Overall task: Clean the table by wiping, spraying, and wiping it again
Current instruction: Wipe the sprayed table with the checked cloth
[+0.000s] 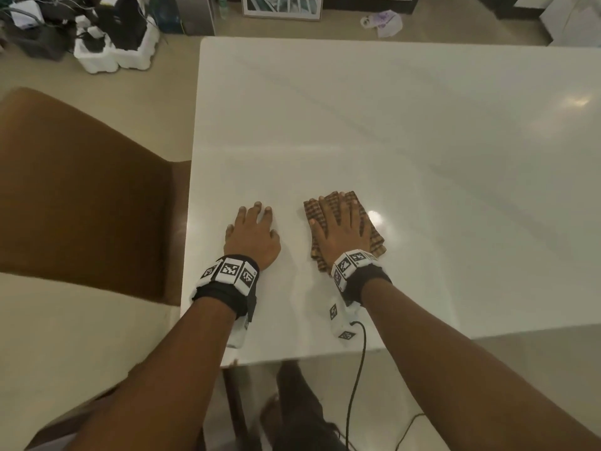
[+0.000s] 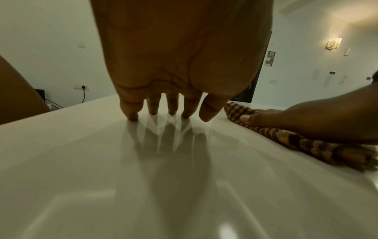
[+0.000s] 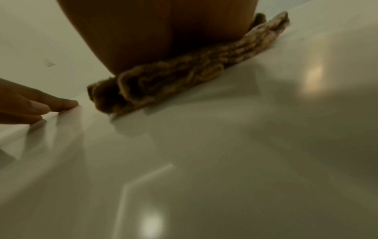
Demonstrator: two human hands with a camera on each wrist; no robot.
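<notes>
Fingers (image 1: 338,206) of the right hand (image 1: 341,227) lie flat and spread on a brown checked cloth (image 1: 377,237), pressing it down on the white worktop (image 1: 390,125). Just beside the cloth, the left hand (image 1: 252,239) holds nothing; its bent fingertips touch the worktop. Beside the worktop stands a brown chair (image 1: 81,196).

Glossy table (image 1: 357,125) — woven cloth (image 1: 377,240)

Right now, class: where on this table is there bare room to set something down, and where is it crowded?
Bare: the table beyond both hands and right of the cloth. Crowded: the near edge, where the left hand rests on the top and the right hand presses the cloth.
</notes>
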